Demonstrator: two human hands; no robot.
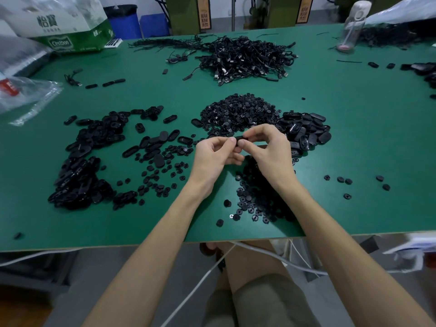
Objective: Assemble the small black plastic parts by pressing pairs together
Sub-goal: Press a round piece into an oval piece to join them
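**Both hands pinch 1 black plastic part in front of the round-part heap**

Far left of the heap of small round black parts (238, 114), a clear plastic bag (26, 95) holds something red. Beyond that bag stands a green-and-white Cestbon carton (66, 27); its contents are hidden. Far right and beyond the heap, a clear water bottle (351, 29) stands upright.

Just in front of the heap, above the green tabletop (354, 149), the left hand (213, 156) and right hand (266, 147) meet. The curled fingertips of both grip 1 black plastic part (241, 138) between them.

Black oval shells (306, 131) are piled touching the heap's right side, and more oval shells (87, 161) spread well to its left. A tangle of black cables (245, 57) lies beyond the heap. Loose round parts (257, 197) are scattered on the near side, partly hidden under the right wrist.
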